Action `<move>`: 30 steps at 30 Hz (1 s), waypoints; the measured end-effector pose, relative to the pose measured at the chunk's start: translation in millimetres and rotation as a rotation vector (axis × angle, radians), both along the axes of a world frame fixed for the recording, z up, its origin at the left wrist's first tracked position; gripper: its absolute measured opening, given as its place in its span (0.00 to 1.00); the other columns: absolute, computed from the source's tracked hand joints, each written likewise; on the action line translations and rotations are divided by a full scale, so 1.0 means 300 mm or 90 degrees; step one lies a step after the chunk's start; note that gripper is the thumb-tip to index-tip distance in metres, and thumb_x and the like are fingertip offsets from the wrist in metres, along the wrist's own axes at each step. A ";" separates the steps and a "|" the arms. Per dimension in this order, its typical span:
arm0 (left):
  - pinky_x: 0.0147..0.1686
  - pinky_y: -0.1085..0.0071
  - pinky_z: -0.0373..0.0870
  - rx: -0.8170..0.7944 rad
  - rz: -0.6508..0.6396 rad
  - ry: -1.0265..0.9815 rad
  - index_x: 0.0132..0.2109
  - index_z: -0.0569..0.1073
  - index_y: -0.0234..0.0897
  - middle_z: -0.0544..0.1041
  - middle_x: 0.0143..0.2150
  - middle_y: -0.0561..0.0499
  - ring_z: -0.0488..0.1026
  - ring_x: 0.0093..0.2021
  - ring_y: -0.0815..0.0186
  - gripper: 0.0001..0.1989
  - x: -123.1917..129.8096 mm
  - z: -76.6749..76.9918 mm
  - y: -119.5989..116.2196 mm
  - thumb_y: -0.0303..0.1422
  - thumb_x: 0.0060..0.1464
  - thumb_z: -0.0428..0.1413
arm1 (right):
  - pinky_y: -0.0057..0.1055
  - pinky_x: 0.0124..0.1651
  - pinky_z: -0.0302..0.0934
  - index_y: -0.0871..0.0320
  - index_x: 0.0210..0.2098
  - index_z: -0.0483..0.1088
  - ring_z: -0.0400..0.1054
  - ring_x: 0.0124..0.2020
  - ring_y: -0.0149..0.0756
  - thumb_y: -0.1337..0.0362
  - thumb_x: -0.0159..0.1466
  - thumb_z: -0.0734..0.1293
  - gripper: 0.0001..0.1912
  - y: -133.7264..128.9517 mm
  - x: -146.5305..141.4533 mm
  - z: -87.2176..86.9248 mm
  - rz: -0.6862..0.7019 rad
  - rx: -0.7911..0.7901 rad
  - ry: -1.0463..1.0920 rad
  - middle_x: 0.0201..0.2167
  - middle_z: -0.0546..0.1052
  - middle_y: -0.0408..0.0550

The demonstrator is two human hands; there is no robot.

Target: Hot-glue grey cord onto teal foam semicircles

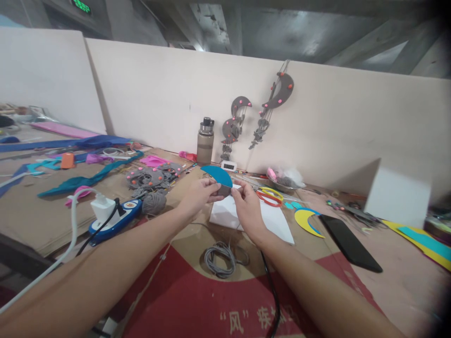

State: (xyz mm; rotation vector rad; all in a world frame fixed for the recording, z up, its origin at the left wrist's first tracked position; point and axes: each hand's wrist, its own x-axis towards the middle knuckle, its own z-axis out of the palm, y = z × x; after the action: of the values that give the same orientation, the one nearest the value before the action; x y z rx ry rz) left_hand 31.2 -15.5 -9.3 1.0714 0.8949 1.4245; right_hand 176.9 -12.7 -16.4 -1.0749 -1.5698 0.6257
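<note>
Between both hands, above a white sheet of paper [275, 218], is a blue crescent felt piece [219, 174] with a grey edge along its lower side. My left hand [206, 191] pinches its left part, and my right hand [244, 197] pinches the right end between thumb and fingers. Just right of the right hand lie scissors with yellow and red handles [271, 196]. A coil of grey cord [220, 259] rests on the cardboard below the hands. Farther right sits a yellow crescent [306, 221] with a blue one partly under it.
A power strip [116, 220] with a white plug, a grey yarn ball [154, 203] and grey felt pieces with pink dots [146, 177] lie left. A bottle [205, 143] stands by the wall, where grey moon hangings [282, 91] hang. A black phone [348, 241] lies right.
</note>
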 end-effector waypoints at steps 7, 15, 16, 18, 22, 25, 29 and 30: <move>0.44 0.59 0.72 0.009 0.012 -0.020 0.27 0.70 0.30 0.72 0.30 0.49 0.71 0.32 0.69 0.09 -0.010 -0.004 0.007 0.32 0.47 0.60 | 0.29 0.33 0.56 0.58 0.39 0.67 0.61 0.29 0.32 0.57 0.60 0.60 0.12 0.012 0.002 -0.015 0.019 -0.001 0.013 0.29 0.70 0.43; 0.40 0.64 0.73 -0.017 0.002 -0.043 0.27 0.71 0.30 0.74 0.29 0.47 0.71 0.31 0.69 0.07 0.002 0.008 -0.004 0.30 0.47 0.60 | 0.28 0.32 0.55 0.58 0.33 0.69 0.61 0.27 0.31 0.58 0.59 0.61 0.10 0.012 0.003 -0.001 0.020 -0.004 0.030 0.25 0.70 0.41; 0.40 0.64 0.73 -0.020 -0.001 -0.046 0.27 0.71 0.30 0.74 0.29 0.47 0.71 0.31 0.69 0.07 0.004 0.009 -0.006 0.29 0.47 0.60 | 0.28 0.33 0.56 0.58 0.32 0.69 0.61 0.27 0.32 0.58 0.58 0.61 0.10 0.016 0.003 -0.002 0.025 -0.010 0.041 0.26 0.71 0.42; 0.41 0.64 0.73 -0.027 -0.006 -0.053 0.27 0.71 0.30 0.74 0.30 0.47 0.71 0.32 0.69 0.06 0.008 0.013 -0.009 0.28 0.49 0.58 | 0.29 0.33 0.56 0.58 0.31 0.69 0.62 0.27 0.32 0.58 0.58 0.61 0.10 0.023 0.004 -0.005 0.030 -0.023 0.055 0.26 0.72 0.42; 0.39 0.65 0.74 -0.039 -0.011 -0.063 0.28 0.72 0.30 0.75 0.30 0.47 0.72 0.31 0.70 0.05 0.010 0.016 -0.009 0.27 0.50 0.56 | 0.29 0.33 0.56 0.57 0.30 0.69 0.61 0.27 0.32 0.58 0.58 0.61 0.10 0.029 0.007 -0.009 0.028 -0.028 0.056 0.26 0.71 0.42; 0.40 0.65 0.73 -0.033 -0.004 -0.065 0.28 0.71 0.30 0.76 0.31 0.46 0.73 0.33 0.68 0.05 -0.004 0.011 0.004 0.27 0.50 0.56 | 0.29 0.34 0.55 0.57 0.30 0.68 0.61 0.28 0.31 0.57 0.58 0.60 0.10 0.026 0.007 -0.008 0.019 -0.021 0.044 0.26 0.71 0.41; 0.42 0.63 0.72 0.012 0.064 -0.078 0.25 0.69 0.31 0.74 0.28 0.48 0.73 0.32 0.68 0.07 -0.038 -0.001 0.034 0.29 0.48 0.59 | 0.28 0.34 0.54 0.57 0.29 0.67 0.61 0.28 0.31 0.57 0.60 0.59 0.11 0.014 -0.001 -0.008 0.044 -0.019 -0.012 0.25 0.69 0.40; 0.42 0.63 0.72 0.024 0.083 -0.081 0.25 0.69 0.32 0.73 0.27 0.50 0.72 0.31 0.69 0.08 -0.046 -0.004 0.041 0.29 0.47 0.60 | 0.28 0.34 0.54 0.57 0.28 0.66 0.60 0.28 0.31 0.57 0.60 0.59 0.11 0.009 -0.005 -0.009 0.057 -0.019 -0.034 0.24 0.69 0.40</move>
State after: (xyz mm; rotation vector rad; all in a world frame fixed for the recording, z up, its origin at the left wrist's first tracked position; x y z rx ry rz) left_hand 17.4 -3.3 -10.6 0.9532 0.8617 1.6040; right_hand 175.4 -10.1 -19.1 -1.0556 -1.6668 0.6879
